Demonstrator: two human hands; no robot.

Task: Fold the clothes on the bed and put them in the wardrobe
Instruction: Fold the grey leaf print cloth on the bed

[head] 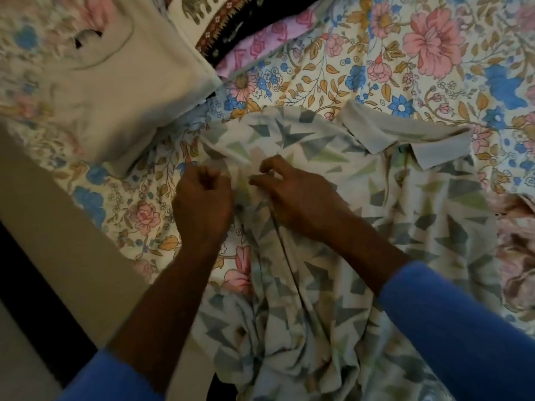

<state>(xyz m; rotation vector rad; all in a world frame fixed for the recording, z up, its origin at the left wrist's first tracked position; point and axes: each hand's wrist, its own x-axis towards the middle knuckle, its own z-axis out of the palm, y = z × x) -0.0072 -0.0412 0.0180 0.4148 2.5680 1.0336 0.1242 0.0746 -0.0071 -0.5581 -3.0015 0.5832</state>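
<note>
A pale polo shirt (341, 215) with a grey-green triangle print and a plain grey collar (405, 137) lies crumpled on the flowered bed sheet (419, 53). My left hand (202, 204) is curled at the shirt's left sleeve edge and seems to pinch the fabric there. My right hand (292, 195) rests on the shirt just to the right, fingers bent and pinching a fold of the sleeve. Both hands sit close together at the shirt's shoulder.
A folded cream garment (121, 91) lies at the upper left on the sheet. Behind it are a pink patterned cloth (260, 41) and an elephant-print fabric (208, 13). The bed's edge (58, 233) runs diagonally at the left, with dark floor beyond.
</note>
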